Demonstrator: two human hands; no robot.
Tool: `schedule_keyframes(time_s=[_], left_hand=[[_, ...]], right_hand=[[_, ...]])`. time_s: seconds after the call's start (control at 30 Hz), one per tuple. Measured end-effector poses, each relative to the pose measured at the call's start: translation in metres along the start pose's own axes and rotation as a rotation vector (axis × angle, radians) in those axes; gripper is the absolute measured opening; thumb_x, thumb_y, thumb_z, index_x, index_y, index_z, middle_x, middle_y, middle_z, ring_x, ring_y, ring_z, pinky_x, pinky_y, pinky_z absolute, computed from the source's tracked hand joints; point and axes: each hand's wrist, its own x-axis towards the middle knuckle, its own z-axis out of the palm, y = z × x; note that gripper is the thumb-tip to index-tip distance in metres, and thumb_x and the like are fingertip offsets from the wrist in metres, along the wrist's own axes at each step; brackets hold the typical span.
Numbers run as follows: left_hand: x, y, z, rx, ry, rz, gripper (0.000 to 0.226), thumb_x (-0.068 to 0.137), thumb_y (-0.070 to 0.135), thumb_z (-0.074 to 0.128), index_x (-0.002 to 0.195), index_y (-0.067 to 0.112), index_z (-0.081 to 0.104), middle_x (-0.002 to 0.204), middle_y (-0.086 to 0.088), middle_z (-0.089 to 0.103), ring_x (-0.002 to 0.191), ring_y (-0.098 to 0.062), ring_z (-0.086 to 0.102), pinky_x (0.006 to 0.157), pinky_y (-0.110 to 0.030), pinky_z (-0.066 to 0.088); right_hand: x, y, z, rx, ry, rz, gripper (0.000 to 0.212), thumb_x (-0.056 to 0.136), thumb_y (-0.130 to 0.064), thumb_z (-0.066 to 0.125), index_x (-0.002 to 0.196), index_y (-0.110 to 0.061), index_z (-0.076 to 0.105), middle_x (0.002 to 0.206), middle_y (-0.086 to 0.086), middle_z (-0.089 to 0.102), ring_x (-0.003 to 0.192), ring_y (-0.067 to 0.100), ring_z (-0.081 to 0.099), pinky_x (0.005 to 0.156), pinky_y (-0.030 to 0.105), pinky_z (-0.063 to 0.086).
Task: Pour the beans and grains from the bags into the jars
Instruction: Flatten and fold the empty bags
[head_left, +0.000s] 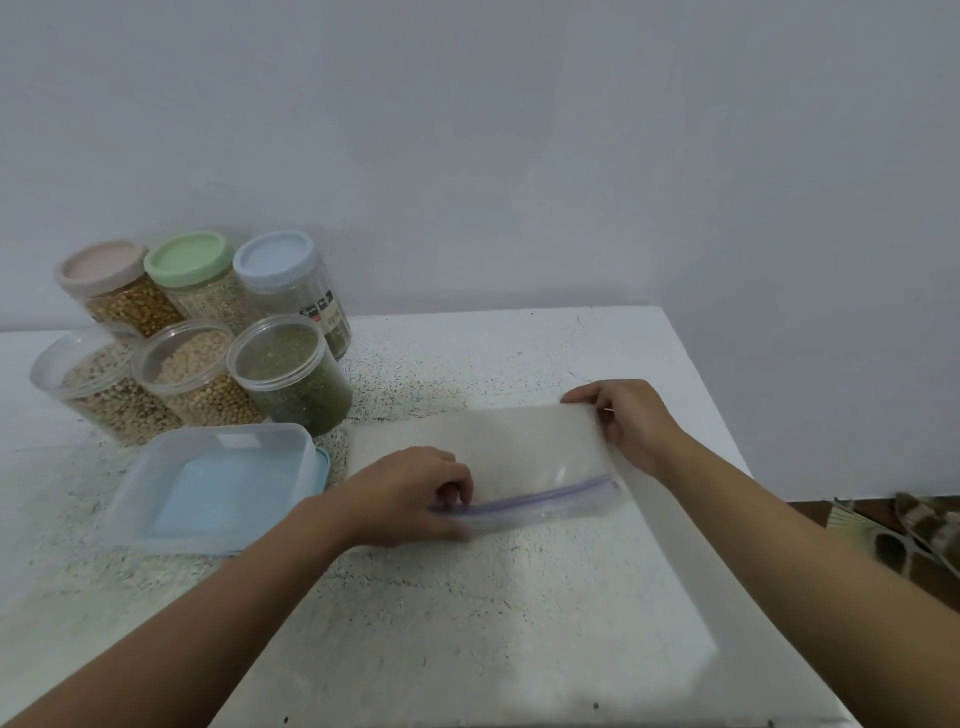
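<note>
I am watching the fingers of both hands gripping a flat zip bag (498, 447) on the worktop (467, 623).

The left fingers (460, 480) are curling down and pinching the zip bag at the left end of its purple zip strip (545, 499), while the right fingers (584, 392) are gripping its far right corner. The left hand (410, 493) and right hand (628, 421) are lying low over the plastic. Beyond the bag's left edge I am seeing 6 jars (197, 374) standing in 2 rows, 3 lidded behind and 3 open in front, holding beans and grains. A clear tub (156, 457) is sitting just in front of them.
</note>
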Motion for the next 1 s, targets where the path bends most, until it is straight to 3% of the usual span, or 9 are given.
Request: schedule_keyframes(time_s=[0.07, 0.13, 0.2, 0.33, 0.43, 0.5, 0.63, 0.8, 1.0], left_hand=[[-0.001, -0.002, 0.006, -0.062, 0.013, 0.008, 0.033, 0.087, 0.06, 0.069, 0.101, 0.029, 0.069, 0.094, 0.014, 0.062, 0.084, -0.003, 0.056, 0.072, -0.02, 0.048], [0.002, -0.005, 0.008, -0.129, 0.098, 0.018, 0.024, 0.093, 0.048, 0.067, 0.102, 0.026, 0.07, 0.096, 0.011, 0.063, 0.083, -0.004, 0.058, 0.073, -0.021, 0.05], [0.006, -0.01, 0.01, -0.185, 0.203, -0.041, 0.018, 0.094, 0.033, 0.071, 0.109, 0.024, 0.069, 0.105, 0.009, 0.059, 0.085, -0.004, 0.06, 0.081, -0.03, 0.054], [0.013, -0.016, 0.021, -0.22, 0.293, -0.166, 0.064, 0.076, 0.039, 0.085, 0.134, 0.028, 0.059, 0.129, 0.009, 0.043, 0.107, -0.008, 0.05, 0.096, -0.027, 0.046], [0.016, -0.01, 0.029, -0.117, 0.331, -0.172, 0.089, 0.072, 0.05, 0.075, 0.15, 0.021, 0.045, 0.148, 0.003, 0.037, 0.135, -0.011, 0.029, 0.115, -0.034, 0.032], [0.017, -0.005, 0.035, -0.03, 0.283, -0.219, 0.104, 0.074, 0.066, 0.052, 0.16, 0.017, 0.024, 0.166, 0.001, 0.019, 0.153, -0.014, 0.008, 0.125, -0.041, 0.014], [0.013, -0.005, 0.059, 0.124, 0.254, -0.246, 0.095, 0.088, 0.074, 0.008, 0.162, 0.018, -0.011, 0.168, 0.003, -0.021, 0.152, -0.01, -0.026, 0.127, -0.038, -0.007], [-0.001, -0.019, 0.068, 0.199, 0.293, -0.243, 0.088, 0.093, 0.078, 0.0, 0.159, 0.023, -0.018, 0.166, 0.009, -0.024, 0.151, -0.005, -0.027, 0.125, -0.039, -0.009], [-0.016, -0.044, 0.063, 0.174, 0.328, -0.35, 0.077, 0.095, 0.068, -0.002, 0.159, 0.027, -0.02, 0.168, 0.006, -0.022, 0.153, -0.007, -0.022, 0.127, -0.035, -0.008]], right_hand=[[-0.005, 0.001, 0.005, -0.053, 0.027, -0.022, 0.032, 0.09, -0.01, 0.047, 0.083, -0.007, 0.078, 0.101, 0.008, 0.078, 0.094, 0.024, 0.062, 0.081, 0.036, 0.043], [-0.01, 0.003, 0.009, -0.254, 0.063, -0.122, 0.015, 0.09, -0.022, 0.065, 0.093, -0.014, 0.077, 0.105, 0.001, 0.075, 0.096, 0.018, 0.063, 0.079, 0.029, 0.044], [-0.012, 0.005, 0.015, -0.58, 0.059, -0.212, 0.023, 0.085, -0.023, 0.075, 0.108, -0.02, 0.072, 0.119, 0.0, 0.064, 0.104, 0.017, 0.057, 0.082, 0.028, 0.041], [-0.022, 0.01, 0.034, -1.237, 0.139, -0.417, 0.044, 0.088, -0.033, 0.065, 0.13, -0.023, 0.06, 0.138, 0.007, 0.046, 0.126, 0.032, 0.041, 0.097, 0.041, 0.039], [-0.03, 0.016, 0.058, -1.17, 0.03, -0.667, 0.041, 0.09, -0.026, 0.06, 0.129, -0.015, 0.064, 0.136, 0.01, 0.055, 0.127, 0.034, 0.047, 0.099, 0.045, 0.041], [-0.033, 0.029, 0.076, -1.14, -0.121, -0.71, 0.047, 0.097, -0.029, 0.046, 0.139, -0.01, 0.056, 0.148, 0.013, 0.051, 0.139, 0.032, 0.042, 0.113, 0.045, 0.035], [-0.033, 0.059, 0.087, -1.272, -0.29, -0.748, 0.066, 0.105, -0.047, 0.013, 0.162, -0.016, 0.018, 0.171, 0.0, 0.011, 0.158, 0.015, 0.001, 0.127, 0.044, -0.001], [-0.027, 0.065, 0.071, -1.346, -0.272, -0.801, 0.077, 0.1, -0.062, 0.006, 0.163, -0.017, -0.001, 0.171, -0.003, -0.008, 0.155, 0.008, -0.017, 0.126, 0.038, -0.008], [-0.024, 0.063, 0.057, -1.404, -0.252, -0.738, 0.088, 0.098, -0.072, 0.003, 0.162, -0.013, -0.011, 0.17, 0.0, -0.017, 0.154, 0.009, -0.022, 0.127, 0.037, -0.006]])
